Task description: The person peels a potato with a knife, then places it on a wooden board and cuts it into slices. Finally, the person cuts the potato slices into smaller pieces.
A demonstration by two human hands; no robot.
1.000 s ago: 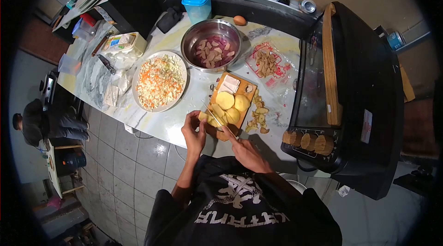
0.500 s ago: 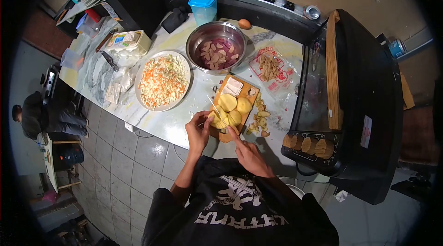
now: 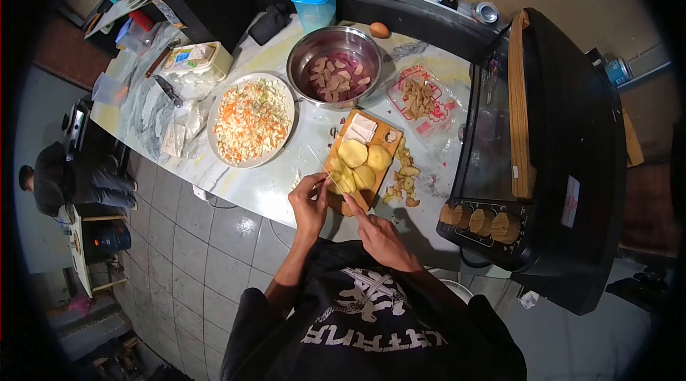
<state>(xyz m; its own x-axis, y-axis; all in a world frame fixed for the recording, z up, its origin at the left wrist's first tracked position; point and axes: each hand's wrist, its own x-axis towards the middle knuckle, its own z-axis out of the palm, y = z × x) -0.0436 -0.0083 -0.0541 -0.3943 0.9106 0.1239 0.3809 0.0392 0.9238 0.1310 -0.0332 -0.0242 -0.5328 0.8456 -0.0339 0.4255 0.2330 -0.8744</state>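
Observation:
On a wooden cutting board (image 3: 363, 199) lie several peeled yellow potatoes (image 3: 379, 158) and a few pale slices (image 3: 361, 128). My left hand (image 3: 310, 204) is closed at the board's left edge, its fingertips pinching a partly cut potato (image 3: 341, 179). A knife (image 3: 334, 177) with a thin blade crosses this potato, its tip pointing away to the upper left. My right hand (image 3: 380, 232) grips the knife from the near side, index finger stretched along it; the handle is hidden in the palm. Brown-edged potato peels (image 3: 404, 179) lie right of the board.
A plate (image 3: 214, 139) of chopped cabbage and carrot is at left. Behind the board stand a steel bowl (image 3: 294, 70) with sliced pieces, a blue-lidded container (image 3: 314, 6) and an egg (image 3: 379, 29). A plastic bag (image 3: 439, 113) and black oven (image 3: 564, 167) are right. Another person (image 3: 61, 181) stands far left.
The knife and my right hand have shifted slightly left across the potato. My left fingers have moved a little, still on it. The view has tilted slightly.

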